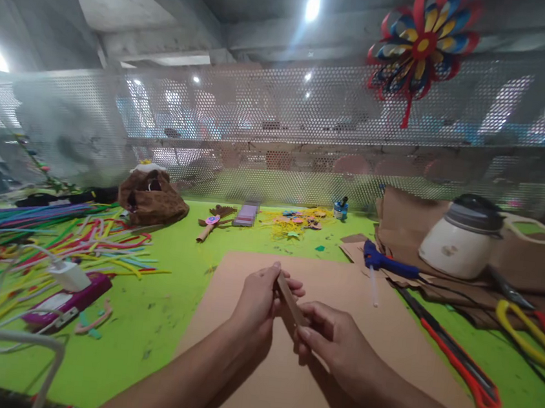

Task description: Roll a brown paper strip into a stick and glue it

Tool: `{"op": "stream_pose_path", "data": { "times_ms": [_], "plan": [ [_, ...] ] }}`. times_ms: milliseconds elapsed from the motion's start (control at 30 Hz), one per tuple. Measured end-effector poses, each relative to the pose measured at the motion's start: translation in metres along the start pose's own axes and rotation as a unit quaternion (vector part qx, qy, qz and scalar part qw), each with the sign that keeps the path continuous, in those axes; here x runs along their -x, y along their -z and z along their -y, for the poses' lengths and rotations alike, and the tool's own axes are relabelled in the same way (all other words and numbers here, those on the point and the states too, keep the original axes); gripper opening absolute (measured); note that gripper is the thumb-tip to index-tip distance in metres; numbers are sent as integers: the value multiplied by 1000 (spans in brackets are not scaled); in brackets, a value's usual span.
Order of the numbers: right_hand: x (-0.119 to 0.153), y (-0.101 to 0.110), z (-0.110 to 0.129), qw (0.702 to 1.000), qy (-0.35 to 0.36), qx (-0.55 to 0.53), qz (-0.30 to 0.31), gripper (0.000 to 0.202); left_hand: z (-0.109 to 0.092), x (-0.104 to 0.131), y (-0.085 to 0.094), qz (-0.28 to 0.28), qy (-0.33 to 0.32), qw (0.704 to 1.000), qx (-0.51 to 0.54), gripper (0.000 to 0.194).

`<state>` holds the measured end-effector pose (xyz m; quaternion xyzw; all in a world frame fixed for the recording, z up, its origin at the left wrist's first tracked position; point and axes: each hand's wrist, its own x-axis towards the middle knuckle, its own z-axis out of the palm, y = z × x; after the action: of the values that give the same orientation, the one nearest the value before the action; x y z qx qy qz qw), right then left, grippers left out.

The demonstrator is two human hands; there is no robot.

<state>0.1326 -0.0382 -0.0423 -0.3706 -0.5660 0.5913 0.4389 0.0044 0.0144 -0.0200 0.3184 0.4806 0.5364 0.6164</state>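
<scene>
Between my two hands is a narrow strip of folded brown paper (290, 300), tilted down toward the right. My left hand (258, 300) pinches its upper end with the thumb on top. At the lower end, the thumb and fingers of my right hand (331, 337) close on the strip. Both hands are above a large brown paper sheet (229, 381) lying on the green table (142, 372). Beyond them lies a small brown paper figure (211, 222) with a pink round piece on it.
On the right are a blue glue gun (390, 262), an orange cutter knife (460, 360), yellow-handled scissors (526, 334), a white kettle-like pot (458, 240) and stacked brown paper (401, 208). On the left are colored pipe cleaners (102, 244), a purple power strip (67, 302) and a brown bag-like item (151, 198).
</scene>
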Motion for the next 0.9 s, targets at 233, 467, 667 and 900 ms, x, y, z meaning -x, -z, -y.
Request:
{"op": "stream_pose_path", "data": {
  "times_ms": [233, 467, 667, 900],
  "plan": [
    [0, 2, 2, 1000, 3, -5, 10, 17, 0, -2, 2, 10, -6, 999, 33, 20],
    [-5, 4, -2, 1000, -3, -13, -14, 14, -2, -3, 6, 76, -10, 995, 70, 24],
    [-16, 11, -12, 998, 11, -45, -50, 25, 9, -2, 7, 196, 27, 974, 114, 27],
    [-15, 9, -15, 998, 7, -43, -53, 31, 18, 0, 3, 200, 16, 974, 107, 18]
  ]
}}
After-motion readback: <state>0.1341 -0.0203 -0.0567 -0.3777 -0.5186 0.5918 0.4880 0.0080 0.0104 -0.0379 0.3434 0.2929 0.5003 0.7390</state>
